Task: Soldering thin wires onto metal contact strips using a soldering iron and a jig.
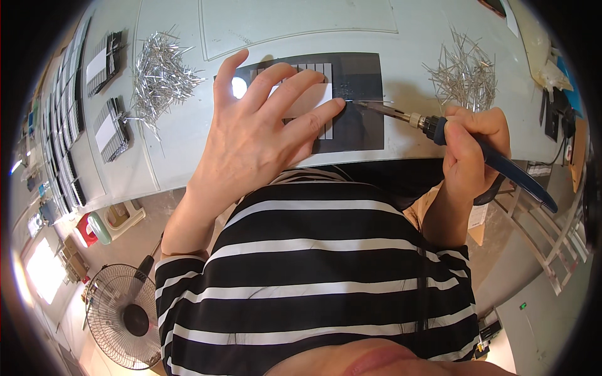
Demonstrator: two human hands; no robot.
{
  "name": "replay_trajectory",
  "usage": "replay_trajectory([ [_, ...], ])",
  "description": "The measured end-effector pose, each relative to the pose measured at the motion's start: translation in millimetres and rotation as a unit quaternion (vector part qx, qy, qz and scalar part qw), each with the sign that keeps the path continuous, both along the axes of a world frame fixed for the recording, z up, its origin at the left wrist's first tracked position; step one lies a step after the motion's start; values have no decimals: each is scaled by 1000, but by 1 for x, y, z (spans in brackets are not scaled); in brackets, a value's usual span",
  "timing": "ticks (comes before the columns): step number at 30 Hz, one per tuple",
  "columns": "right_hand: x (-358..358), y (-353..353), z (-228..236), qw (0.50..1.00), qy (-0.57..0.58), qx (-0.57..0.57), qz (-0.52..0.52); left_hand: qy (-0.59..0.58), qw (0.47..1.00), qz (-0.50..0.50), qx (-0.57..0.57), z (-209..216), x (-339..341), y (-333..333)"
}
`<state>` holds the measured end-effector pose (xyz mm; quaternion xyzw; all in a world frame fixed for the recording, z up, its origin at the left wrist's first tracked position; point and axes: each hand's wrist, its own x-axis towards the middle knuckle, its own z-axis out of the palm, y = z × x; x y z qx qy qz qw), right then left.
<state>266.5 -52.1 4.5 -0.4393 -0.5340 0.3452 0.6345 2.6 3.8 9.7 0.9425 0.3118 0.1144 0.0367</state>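
Observation:
My left hand (260, 128) rests with fingers spread over a small dark panel with pale lines (327, 74) and a white rectangle (318, 95) on it. Under it lies a black mat (364, 133). The left index fingertip presses at the panel's right edge, beside a thin silver strip (376, 101) sticking out to the right. My right hand (473, 147) is closed round a dark blue soldering iron (433, 128). Its tip points left and comes close to that strip near the index finger; whether it touches cannot be made out. The left hand covers part of the panel.
Loose heaps of silver metal strips lie at left (164, 78) and right (464, 72). Two small stacks of panels (111, 135) and long rows of dark panels (69, 106) line the left side. A fan (122, 316) stands low left, a metal rack (545, 241) at right.

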Motion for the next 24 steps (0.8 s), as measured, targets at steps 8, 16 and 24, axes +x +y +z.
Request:
replay_trajectory([
  [8,-4,1,5,1000,-6,-14,2,-4,1000,-4,-6,0,0,0],
  [16,-1,1,1,1000,-10,-15,0,-6,1000,-3,-3,-1,0,0],
  [24,-1,0,1,1000,-12,-24,-7,-14,1000,-6,1,-2,0,0],
])
